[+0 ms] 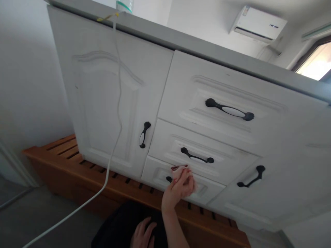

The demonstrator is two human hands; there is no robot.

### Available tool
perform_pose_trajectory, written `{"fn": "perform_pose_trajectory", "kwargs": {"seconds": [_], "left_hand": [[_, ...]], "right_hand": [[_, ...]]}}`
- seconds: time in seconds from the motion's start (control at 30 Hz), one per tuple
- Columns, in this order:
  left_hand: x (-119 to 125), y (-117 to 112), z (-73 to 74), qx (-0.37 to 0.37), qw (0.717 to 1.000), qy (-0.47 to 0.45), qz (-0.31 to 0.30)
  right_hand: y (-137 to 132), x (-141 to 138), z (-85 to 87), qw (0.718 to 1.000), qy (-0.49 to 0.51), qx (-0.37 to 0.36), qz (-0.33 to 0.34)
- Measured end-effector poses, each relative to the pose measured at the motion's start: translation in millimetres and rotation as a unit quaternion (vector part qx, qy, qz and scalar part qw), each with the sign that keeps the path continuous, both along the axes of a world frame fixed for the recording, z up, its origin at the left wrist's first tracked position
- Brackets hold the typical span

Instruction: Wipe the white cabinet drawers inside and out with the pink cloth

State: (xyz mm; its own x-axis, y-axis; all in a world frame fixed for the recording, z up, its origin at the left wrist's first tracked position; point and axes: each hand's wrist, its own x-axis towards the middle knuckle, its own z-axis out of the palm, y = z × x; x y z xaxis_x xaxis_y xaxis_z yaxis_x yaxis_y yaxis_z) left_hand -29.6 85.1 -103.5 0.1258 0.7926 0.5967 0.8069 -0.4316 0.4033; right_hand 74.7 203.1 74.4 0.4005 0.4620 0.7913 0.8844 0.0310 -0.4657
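Observation:
My right hand (178,189) is closed around a crumpled cloth (178,173), whitish with red marks. It holds the cloth at the bottom drawer (160,172) of a white cabinet, over most of that drawer's black handle (169,179). Only the handle's left end shows. Just above the cloth is the middle drawer's black and white handle (197,156). Low in the view, my left hand (143,234) rests on dark clothing over my leg, its fingers loosely bent and apart, with nothing in it.
The cabinet stands on a slatted wooden bench (103,186). A white cord (119,103) hangs from the grey top (207,58) across the left door and down to the lower left. More handles (230,110) stick out. An air conditioner (260,24) is on the wall.

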Motion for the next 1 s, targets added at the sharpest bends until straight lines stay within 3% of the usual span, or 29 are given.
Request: {"fn": "perform_pose_trajectory", "kwargs": {"seconds": [0.23, 0.33, 0.43, 0.6, 0.67, 0.83, 1.0], "left_hand": [[-2, 7, 15.4, -0.09, 0.993, -0.036, -0.068], [-3, 3, 16.4, -0.101, 0.992, -0.053, -0.058], [-4, 2, 21.5, -0.105, 0.991, -0.075, -0.039], [-5, 2, 22.3, -0.101, 0.991, -0.08, -0.034], [-5, 3, 16.4, -0.1, 0.991, -0.085, -0.029], [-3, 4, 4.6, -0.109, 0.989, -0.098, -0.033], [-6, 3, 4.8, -0.14, 0.984, -0.105, -0.034]], "right_hand": [[31, -86, 4.1, 0.968, -0.17, -0.089, 0.16], [41, -105, 4.5, 0.925, -0.225, -0.155, 0.264], [45, -100, 4.0, 0.876, -0.275, -0.189, 0.348], [42, -57, 8.9, 0.811, -0.354, -0.177, 0.43], [39, -32, 11.5, 0.815, -0.387, -0.149, 0.404], [19, 47, 12.5, 0.856, -0.437, -0.072, 0.267], [-10, 131, 15.4, 0.872, -0.447, -0.067, 0.188]]}}
